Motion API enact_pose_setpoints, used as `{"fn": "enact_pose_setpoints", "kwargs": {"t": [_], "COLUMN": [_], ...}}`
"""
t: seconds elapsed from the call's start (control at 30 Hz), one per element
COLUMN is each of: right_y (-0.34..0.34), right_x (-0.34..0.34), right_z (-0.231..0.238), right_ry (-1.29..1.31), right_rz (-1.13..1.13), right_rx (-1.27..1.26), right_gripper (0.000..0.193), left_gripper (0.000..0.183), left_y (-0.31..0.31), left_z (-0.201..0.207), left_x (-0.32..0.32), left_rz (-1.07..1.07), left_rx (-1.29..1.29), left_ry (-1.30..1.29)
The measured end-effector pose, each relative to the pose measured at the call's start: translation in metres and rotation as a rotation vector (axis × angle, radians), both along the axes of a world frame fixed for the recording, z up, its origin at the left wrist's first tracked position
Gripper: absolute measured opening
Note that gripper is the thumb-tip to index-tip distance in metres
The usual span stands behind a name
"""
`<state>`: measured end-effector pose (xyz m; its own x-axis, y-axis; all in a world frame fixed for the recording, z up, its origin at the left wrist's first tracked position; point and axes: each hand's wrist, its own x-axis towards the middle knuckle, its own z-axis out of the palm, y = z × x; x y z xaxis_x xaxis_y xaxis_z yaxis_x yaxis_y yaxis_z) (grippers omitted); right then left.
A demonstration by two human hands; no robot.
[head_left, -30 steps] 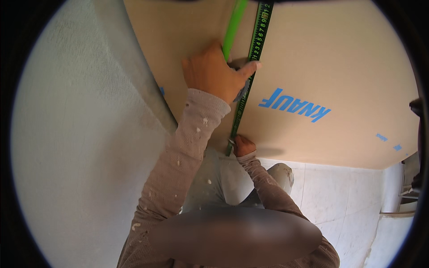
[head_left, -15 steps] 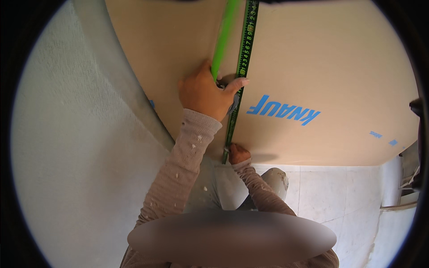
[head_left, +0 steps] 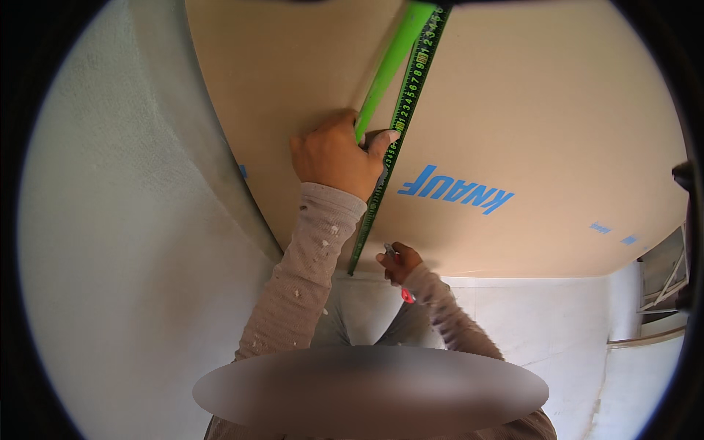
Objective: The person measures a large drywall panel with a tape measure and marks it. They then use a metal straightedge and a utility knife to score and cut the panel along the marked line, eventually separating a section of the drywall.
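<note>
A tape measure blade [head_left: 411,84] with a dark numbered face runs down a large tan plasterboard sheet [head_left: 477,95] to its lower edge. Its bright green back [head_left: 389,73] folds over beyond the top of view and comes down into my left hand [head_left: 336,155]. That hand is closed around the tape, thumb against the numbered stretch; any case is hidden by the fingers. Near the board's lower edge, to the right of the blade's end, my right hand [head_left: 403,264] grips a slim utility knife [head_left: 408,295] with a grey tip and red end, apart from the tape.
A grey plastered wall [head_left: 139,220] rises on the left beside the board's curved-looking edge. Pale floor tiles [head_left: 528,315] lie below the board. My legs [head_left: 396,323] stand close to its lower edge. At far right is a light frame [head_left: 664,293].
My right hand has let go of the tape's lower end and moved right, now showing the knife. The tape's lower end has swung left and its upper part right.
</note>
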<state>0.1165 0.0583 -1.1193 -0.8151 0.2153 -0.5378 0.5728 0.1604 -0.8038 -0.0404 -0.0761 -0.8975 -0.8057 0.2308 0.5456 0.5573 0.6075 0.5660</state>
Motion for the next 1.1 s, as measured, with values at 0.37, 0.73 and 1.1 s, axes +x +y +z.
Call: {"fn": "enact_pose_setpoints", "kwargs": {"t": [0.37,0.73,1.1], "right_y": [0.03,0.026,0.029], "right_x": [-0.015,-0.056,-0.064], "right_z": [0.296,0.296,0.296], "right_ry": [0.948,0.919,0.955], "right_rz": [0.341,0.214,0.232], "right_rx": [1.569,1.927,1.948], "right_gripper": [0.01,0.009,0.01], "left_gripper": [0.04,0.028,0.023], "left_y": [0.006,0.013,0.013], "left_z": [-0.015,-0.031,-0.031], "left_x": [0.005,0.006,0.007], "left_rz": [0.005,-0.016,-0.047], "left_rx": [0.157,0.203,0.248], "left_ry": [-0.064,0.036,0.097]}}
